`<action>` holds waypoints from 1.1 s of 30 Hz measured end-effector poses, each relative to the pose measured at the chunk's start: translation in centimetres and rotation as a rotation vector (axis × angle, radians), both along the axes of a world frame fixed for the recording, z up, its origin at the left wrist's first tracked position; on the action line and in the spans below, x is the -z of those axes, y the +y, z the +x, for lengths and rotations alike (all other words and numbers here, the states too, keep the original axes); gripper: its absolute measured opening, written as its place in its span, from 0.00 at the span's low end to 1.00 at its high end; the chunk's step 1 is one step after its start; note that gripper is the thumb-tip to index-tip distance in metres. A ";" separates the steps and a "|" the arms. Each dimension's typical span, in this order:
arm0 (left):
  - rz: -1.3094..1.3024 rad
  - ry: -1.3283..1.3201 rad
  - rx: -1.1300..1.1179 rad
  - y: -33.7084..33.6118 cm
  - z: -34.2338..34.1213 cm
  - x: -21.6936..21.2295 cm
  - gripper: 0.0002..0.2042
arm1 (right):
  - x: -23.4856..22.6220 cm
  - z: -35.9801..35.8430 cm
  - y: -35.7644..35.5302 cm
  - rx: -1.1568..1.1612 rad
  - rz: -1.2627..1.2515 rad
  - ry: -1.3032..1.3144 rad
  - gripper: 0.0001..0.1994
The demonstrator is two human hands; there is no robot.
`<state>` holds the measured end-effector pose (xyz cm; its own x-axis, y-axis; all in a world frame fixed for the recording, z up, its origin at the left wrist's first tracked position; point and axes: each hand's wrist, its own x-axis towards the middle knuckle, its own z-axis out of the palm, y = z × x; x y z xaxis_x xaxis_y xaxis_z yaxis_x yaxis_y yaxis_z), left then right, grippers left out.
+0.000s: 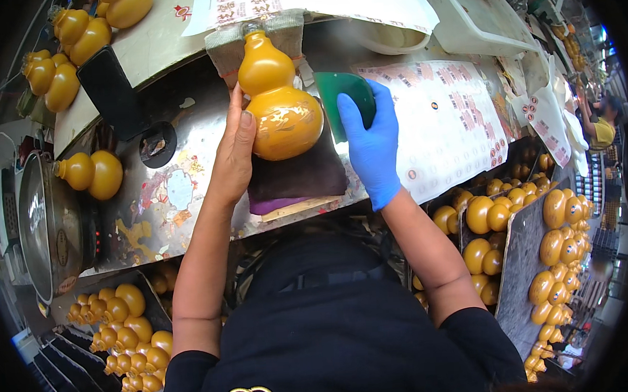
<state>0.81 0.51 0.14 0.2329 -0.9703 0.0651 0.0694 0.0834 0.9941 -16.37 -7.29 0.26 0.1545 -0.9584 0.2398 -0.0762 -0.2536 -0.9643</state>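
A shiny amber gourd-shaped bottle (281, 119) lies on a dark cloth pad (295, 179), its neck pointing away from me against a grey padded rest (225, 51). Its lower bulb carries pale, streaky marks that may be reflections. My bare left hand (234, 143) holds the bottle from the left side, thumb along the lower bulb, with some fingers hidden beneath. Just to the right, my right hand (374, 143), in a blue glove, grips a flat green scraper (341, 99). The scraper's left edge is close to the bottle; whether they touch I cannot tell.
Printed sticker sheets (445, 125) cover the table at right; another sheet (304, 5) lies at the back. A phone (112, 89) stands at left near a metal pan (38, 224). More gourd bottles (96, 175) sit on the table and fill racks (516, 256) at both sides.
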 end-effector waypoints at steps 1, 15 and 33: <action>0.014 0.007 0.000 0.2 0.1 0.0 0.33 | -0.2 0.2 0.5 0.017 -0.185 0.003 0.16; 0.137 0.213 0.107 0.3 1.4 -0.4 0.33 | -0.3 2.5 6.8 -0.377 -0.914 0.548 0.21; 0.088 0.276 0.004 0.7 1.0 0.7 0.33 | -7.0 5.5 -6.5 -0.657 -0.458 0.399 0.14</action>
